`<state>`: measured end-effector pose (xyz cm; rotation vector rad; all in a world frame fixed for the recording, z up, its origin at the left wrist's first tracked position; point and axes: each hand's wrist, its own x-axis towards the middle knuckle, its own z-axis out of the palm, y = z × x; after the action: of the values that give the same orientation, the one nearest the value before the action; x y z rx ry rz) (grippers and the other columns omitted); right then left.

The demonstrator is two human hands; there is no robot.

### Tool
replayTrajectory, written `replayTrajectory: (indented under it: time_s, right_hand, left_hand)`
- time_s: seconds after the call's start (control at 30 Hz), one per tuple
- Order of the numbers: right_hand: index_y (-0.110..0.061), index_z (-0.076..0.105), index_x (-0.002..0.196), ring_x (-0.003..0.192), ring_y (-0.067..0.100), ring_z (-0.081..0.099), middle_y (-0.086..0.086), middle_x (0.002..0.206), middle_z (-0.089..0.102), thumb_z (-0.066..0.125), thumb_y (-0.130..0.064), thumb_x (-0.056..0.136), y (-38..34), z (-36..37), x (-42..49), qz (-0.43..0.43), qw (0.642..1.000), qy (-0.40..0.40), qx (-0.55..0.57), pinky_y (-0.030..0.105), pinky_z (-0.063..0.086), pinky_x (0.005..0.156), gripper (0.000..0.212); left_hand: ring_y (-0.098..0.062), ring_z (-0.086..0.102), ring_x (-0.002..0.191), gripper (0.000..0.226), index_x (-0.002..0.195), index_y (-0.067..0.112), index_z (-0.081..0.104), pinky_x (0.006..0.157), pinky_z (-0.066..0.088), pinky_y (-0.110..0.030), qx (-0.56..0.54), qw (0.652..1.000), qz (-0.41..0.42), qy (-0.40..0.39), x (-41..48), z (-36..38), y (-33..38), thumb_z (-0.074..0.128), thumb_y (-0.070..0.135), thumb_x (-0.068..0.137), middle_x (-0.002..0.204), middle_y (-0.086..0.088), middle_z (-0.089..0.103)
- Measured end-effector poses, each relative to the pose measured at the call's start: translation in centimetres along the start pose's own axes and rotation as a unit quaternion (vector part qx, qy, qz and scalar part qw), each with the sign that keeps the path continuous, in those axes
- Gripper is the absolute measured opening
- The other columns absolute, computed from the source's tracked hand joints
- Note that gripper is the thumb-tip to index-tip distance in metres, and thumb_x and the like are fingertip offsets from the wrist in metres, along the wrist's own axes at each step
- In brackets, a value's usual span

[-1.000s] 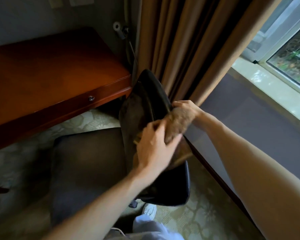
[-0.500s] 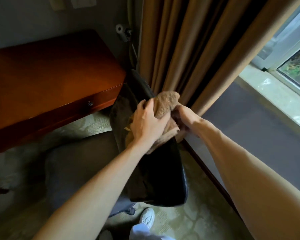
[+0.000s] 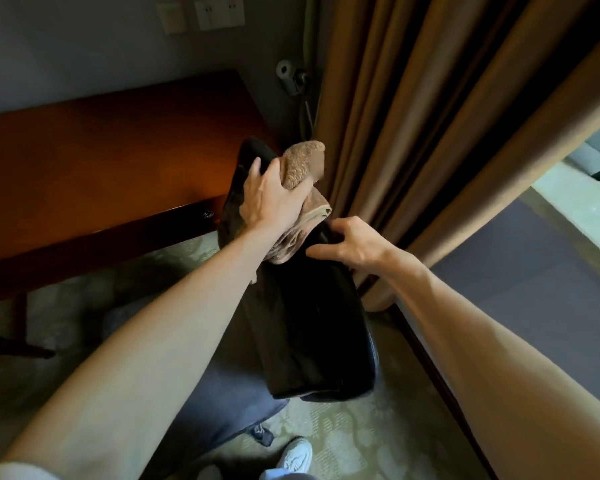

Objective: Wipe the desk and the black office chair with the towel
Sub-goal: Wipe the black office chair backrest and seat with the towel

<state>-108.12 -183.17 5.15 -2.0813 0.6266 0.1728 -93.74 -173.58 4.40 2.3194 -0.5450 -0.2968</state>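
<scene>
Towel higher up chair back — left hand grips, right hand released.

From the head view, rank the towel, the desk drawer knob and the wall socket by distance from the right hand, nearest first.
1. Towel, just left of the right hand.
2. Drawer knob, farther left, on the desk front.
3. Wall socket, high on the far wall.

Towel on chair back; desk L, curtain R.
</scene>
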Motion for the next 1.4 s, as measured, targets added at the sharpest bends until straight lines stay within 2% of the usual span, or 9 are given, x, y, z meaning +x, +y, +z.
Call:
replayTrajectory:
  time_s: [0.2, 0.3, 0.57, 0.73, 0.83, 1.03, 1.23, 1.33, 1.4]
  right_hand:
    - [-0.031, 0.073, 0.100, 0.092, 0.020, 0.075, 0.004, 0.100, 0.078, 0.081, -0.027, 0.086, 0.5, 0.1, -0.2, 0.010, 1.000, -0.009, -0.012, 0.049, 0.061, 0.087, 0.016]
    - [-0.020, 0.076, 0.113, 0.095, 0.015, 0.072, 0.000, 0.102, 0.077, 0.081, -0.029, 0.087, 1.0, 0.0, -1.6, 0.014, 0.999, -0.016, -0.038, 0.041, 0.057, 0.093, 0.029]
    - [-0.026, 0.078, 0.111, 0.093, 0.011, 0.072, -0.003, 0.099, 0.078, 0.083, -0.044, 0.083, 1.7, 1.2, -7.6, 0.055, 0.996, -0.038, -0.067, 0.040, 0.058, 0.089, 0.034]
    - [-0.020, 0.078, 0.100, 0.067, 0.013, 0.068, 0.004, 0.078, 0.071, 0.083, -0.044, 0.084, 1.4, 1.8, -11.6, 0.074, 0.993, -0.075, -0.054, 0.035, 0.059, 0.069, 0.029]
    - [-0.028, 0.079, 0.097, 0.071, 0.012, 0.068, 0.007, 0.086, 0.075, 0.080, -0.050, 0.086, 1.2, 1.1, -12.6, 0.096, 0.987, -0.115, -0.052, 0.027, 0.060, 0.063, 0.025]
    - [-0.020, 0.072, 0.087, 0.066, 0.015, 0.065, 0.002, 0.078, 0.071, 0.069, -0.041, 0.097, 1.1, 0.8, -10.9, 0.136, 0.989, 0.053, 0.041, 0.031, 0.054, 0.058, 0.024]
    - [-0.015, 0.069, 0.084, 0.069, 0.020, 0.067, -0.003, 0.070, 0.073, 0.074, -0.036, 0.094, 0.8, -1.1, -9.3, 0.129, 0.988, -0.079, -0.036, 0.030, 0.055, 0.063, 0.023]
    - [-0.017, 0.073, 0.090, 0.075, 0.018, 0.069, 0.004, 0.091, 0.079, 0.077, -0.047, 0.089, 1.3, -1.6, -9.1, 0.100, 0.976, -0.154, -0.115, 0.030, 0.058, 0.062, 0.031]
    - [-0.019, 0.069, 0.086, 0.071, 0.021, 0.068, 0.006, 0.085, 0.076, 0.081, -0.056, 0.082, 2.0, -1.5, -9.1, 0.073, 0.979, -0.161, -0.106, 0.030, 0.054, 0.057, 0.039]
  left_hand:
    - [-0.030, 0.031, 0.148, 0.073, 0.153, 0.030, 0.042, 0.110, 0.035, -0.054, 0.026, 0.999, -0.025, 0.027, 2.6, 0.2, 0.3, 0.059, 0.062, 0.090, 0.168, -0.001, 0.024]
    - [-0.031, 0.034, 0.147, 0.074, 0.154, 0.029, 0.040, 0.110, 0.034, -0.053, 0.029, 0.999, -0.020, 0.011, 3.2, 0.6, 0.6, 0.060, 0.062, 0.090, 0.166, -0.002, 0.027]
    - [-0.032, 0.053, 0.130, 0.061, 0.138, 0.025, 0.054, 0.096, 0.040, -0.042, 0.011, 0.999, 0.011, -0.030, 3.5, 1.0, 1.7, 0.062, 0.060, 0.089, 0.141, -0.007, 0.056]
    - [-0.032, 0.057, 0.127, 0.066, 0.136, 0.026, 0.058, 0.100, 0.044, -0.043, -0.027, 0.997, -0.013, -0.078, 3.1, 1.9, 2.4, 0.063, 0.064, 0.081, 0.136, -0.005, 0.063]
    - [-0.032, 0.058, 0.126, 0.070, 0.138, 0.029, 0.056, 0.104, 0.046, -0.044, -0.046, 0.993, -0.022, -0.110, 1.1, 2.7, 2.8, 0.062, 0.066, 0.079, 0.136, -0.004, 0.063]
    - [-0.025, 0.064, 0.118, 0.086, 0.132, 0.040, 0.061, 0.104, 0.051, -0.043, -0.102, 0.975, -0.016, -0.198, -3.3, 2.7, 1.1, 0.064, 0.080, 0.056, 0.127, 0.005, 0.069]
    - [-0.023, 0.066, 0.107, 0.067, 0.116, 0.040, 0.069, 0.099, 0.053, -0.041, -0.082, 0.968, -0.012, -0.238, -7.5, 3.8, 2.3, 0.070, 0.071, 0.056, 0.112, 0.009, 0.073]
    - [-0.023, 0.068, 0.100, 0.053, 0.103, 0.040, 0.073, 0.097, 0.054, -0.040, -0.040, 0.969, -0.015, -0.242, -8.3, 4.0, 3.5, 0.069, 0.064, 0.056, 0.102, 0.008, 0.075]
    - [-0.023, 0.070, 0.097, 0.056, 0.096, 0.041, 0.074, 0.097, 0.055, -0.042, -0.014, 0.971, -0.021, -0.237, -8.2, 4.5, 3.9, 0.068, 0.068, 0.048, 0.097, 0.010, 0.076]
